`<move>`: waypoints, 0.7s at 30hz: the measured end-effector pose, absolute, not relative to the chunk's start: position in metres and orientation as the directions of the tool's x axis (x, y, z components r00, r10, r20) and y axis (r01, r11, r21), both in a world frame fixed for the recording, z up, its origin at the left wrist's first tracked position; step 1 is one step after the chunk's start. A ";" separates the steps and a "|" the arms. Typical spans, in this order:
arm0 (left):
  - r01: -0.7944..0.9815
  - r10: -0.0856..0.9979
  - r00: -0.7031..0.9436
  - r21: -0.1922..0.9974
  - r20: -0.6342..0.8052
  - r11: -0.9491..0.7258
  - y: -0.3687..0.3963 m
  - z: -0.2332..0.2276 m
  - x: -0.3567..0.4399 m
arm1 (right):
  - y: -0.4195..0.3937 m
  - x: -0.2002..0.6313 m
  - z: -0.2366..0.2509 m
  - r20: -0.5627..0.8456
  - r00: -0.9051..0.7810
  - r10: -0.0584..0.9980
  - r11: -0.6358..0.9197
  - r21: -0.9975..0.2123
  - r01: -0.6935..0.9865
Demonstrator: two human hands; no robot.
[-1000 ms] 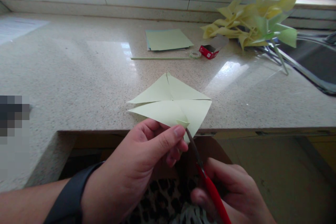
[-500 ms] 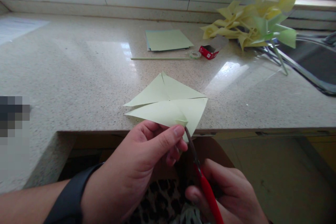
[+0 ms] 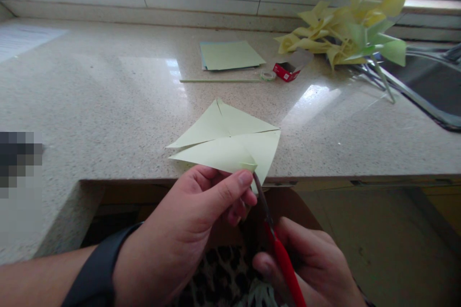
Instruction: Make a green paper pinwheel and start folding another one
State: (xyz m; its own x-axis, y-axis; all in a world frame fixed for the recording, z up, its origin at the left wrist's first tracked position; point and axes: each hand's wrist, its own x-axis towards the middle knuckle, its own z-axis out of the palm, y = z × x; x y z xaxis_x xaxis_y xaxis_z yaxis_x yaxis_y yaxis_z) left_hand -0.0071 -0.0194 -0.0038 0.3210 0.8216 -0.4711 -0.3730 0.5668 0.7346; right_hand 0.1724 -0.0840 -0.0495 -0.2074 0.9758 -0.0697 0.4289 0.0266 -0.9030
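While the left hand is pinching the green paper over the desk's front edge, the right hand is gripping red scissors. Their blades are closing just beside the left fingers, so a slip is risking a nick or a crooked cut.

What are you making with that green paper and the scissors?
A person is cutting a pale green paper square at the edge of a speckled countertop. The left hand pinches the paper's near corner, and the right hand holds red-handled scissors with the blades at that corner. Slits run in from the paper's other corners. Farther back lie more green sheets, a thin green stick, a small red box and a pile of paper pinwheels.
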 end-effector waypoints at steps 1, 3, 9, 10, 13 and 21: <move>-0.374 0.823 0.319 0.736 -0.469 0.565 -0.020 -0.004 -0.007 | -0.084 0.172 -0.050 -0.075 -0.208 0.975 0.020 -0.906 0.423; -0.378 0.826 0.319 0.736 -0.466 0.561 -0.020 -0.004 -0.007 | -0.083 0.172 -0.050 -0.071 -0.212 0.975 0.023 -0.912 0.410; -0.414 0.835 0.310 0.726 -0.454 0.549 -0.019 -0.004 -0.008 | -0.081 0.177 -0.052 0.003 -0.177 0.984 0.090 -0.871 0.482; -0.414 0.840 0.307 0.732 -0.448 0.542 -0.019 -0.003 -0.008 | -0.082 0.180 -0.052 0.019 -0.161 0.987 0.099 -0.857 0.505; -0.406 0.844 0.300 0.740 -0.445 0.535 -0.017 -0.003 -0.008 | -0.082 0.189 -0.052 0.032 -0.138 0.990 0.105 -0.822 0.560; -0.371 0.845 0.289 0.761 -0.450 0.532 -0.018 -0.003 -0.007 | -0.075 0.197 -0.044 -0.041 -0.129 0.991 0.015 -0.912 0.410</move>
State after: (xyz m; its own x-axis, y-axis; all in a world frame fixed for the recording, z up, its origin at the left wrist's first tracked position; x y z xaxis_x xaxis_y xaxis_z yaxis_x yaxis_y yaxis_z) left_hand -0.0071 -0.0176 -0.0032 0.2890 0.8448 -0.4503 -0.3711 0.5324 0.7608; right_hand 0.1971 -0.0751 -0.0440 -0.1285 0.9909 -0.0412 0.4102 0.0153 -0.9119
